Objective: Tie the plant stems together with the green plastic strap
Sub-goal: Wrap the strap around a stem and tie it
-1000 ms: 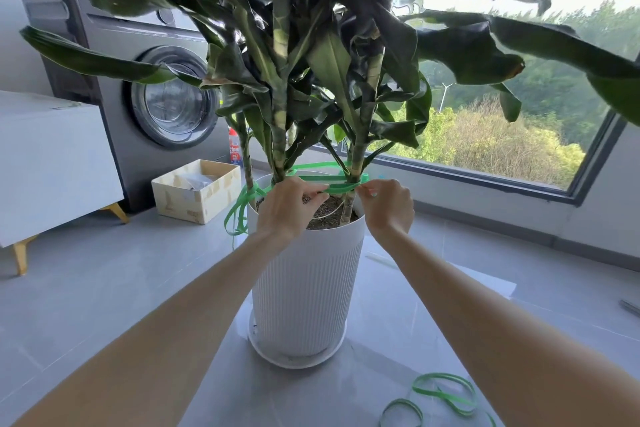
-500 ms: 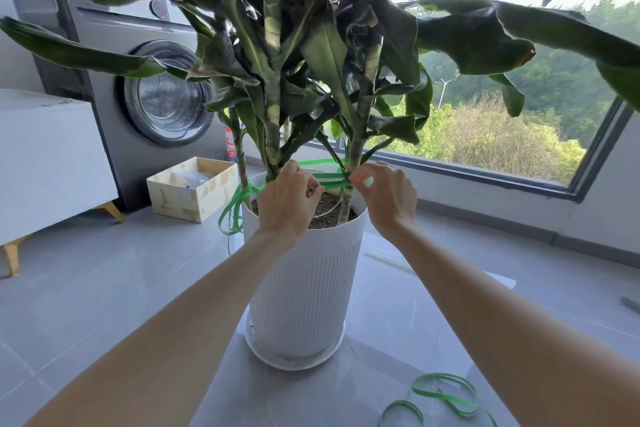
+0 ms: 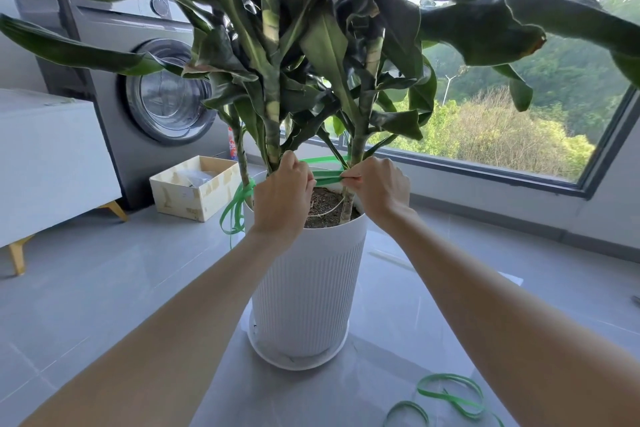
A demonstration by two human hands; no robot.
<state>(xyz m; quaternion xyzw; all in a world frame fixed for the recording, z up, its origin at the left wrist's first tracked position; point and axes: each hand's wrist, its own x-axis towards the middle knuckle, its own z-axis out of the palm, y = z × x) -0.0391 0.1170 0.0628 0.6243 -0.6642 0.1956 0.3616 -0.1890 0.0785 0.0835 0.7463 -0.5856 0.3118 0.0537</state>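
Observation:
A tall leafy plant with several stems (image 3: 272, 121) grows from soil in a white ribbed pot (image 3: 304, 281) on a saucer. A green plastic strap (image 3: 325, 178) runs around the stems just above the pot rim. My left hand (image 3: 282, 198) grips the strap at the left stems. My right hand (image 3: 379, 189) pinches the strap against the right stem. Loose strap loops (image 3: 237, 208) hang down the pot's left side.
A grey washing machine (image 3: 152, 94) stands behind on the left, a white cabinet (image 3: 52, 163) beside it, and an open cardboard box (image 3: 194, 187) on the floor. More green strap coils (image 3: 446, 399) lie on the grey floor at front right. A large window (image 3: 502, 135) fills the right.
Both hands have risen slightly and the strap between them is pulled flatter across the stems. The camera has come closer to the pot.

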